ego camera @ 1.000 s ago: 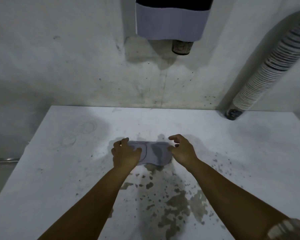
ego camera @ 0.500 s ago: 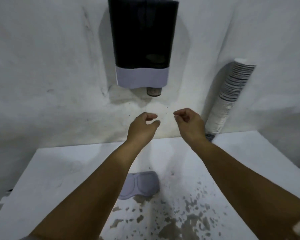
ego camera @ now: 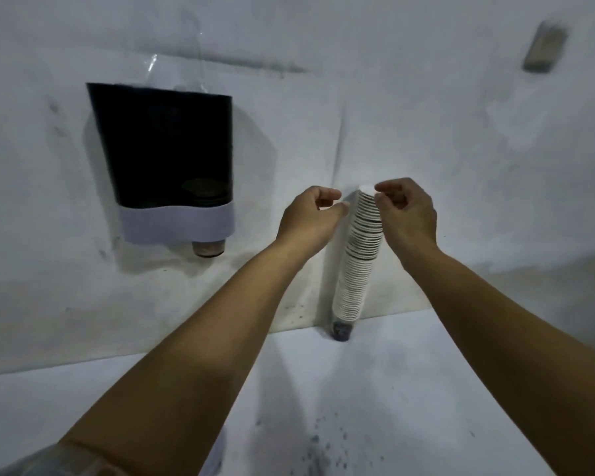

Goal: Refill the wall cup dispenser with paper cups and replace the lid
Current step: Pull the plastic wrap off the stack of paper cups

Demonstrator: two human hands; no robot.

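The wall cup dispenser (ego camera: 165, 156) hangs at the left, black with a lavender base, its top uncovered; one cup (ego camera: 207, 248) pokes out below. A tall stack of paper cups (ego camera: 359, 262) stands on the white table (ego camera: 426, 389) and leans against the wall. My left hand (ego camera: 310, 214) is curled just left of the stack's top, thumb nearly touching it. My right hand (ego camera: 406, 214) is on the stack's right side, fingertips touching the top cups. Neither hand is closed around the stack. A sliver of the lavender lid (ego camera: 219, 455) shows under my left forearm.
A small grey block (ego camera: 543, 46) is fixed high on the wall at the right. Dark stains (ego camera: 323, 448) mark the table near its front. The stack stands about a hand's width right of the dispenser.
Both hands let go of the lid, left it on the table, rose and moved right to the top of the cup stack. The view tilted up toward the wall.
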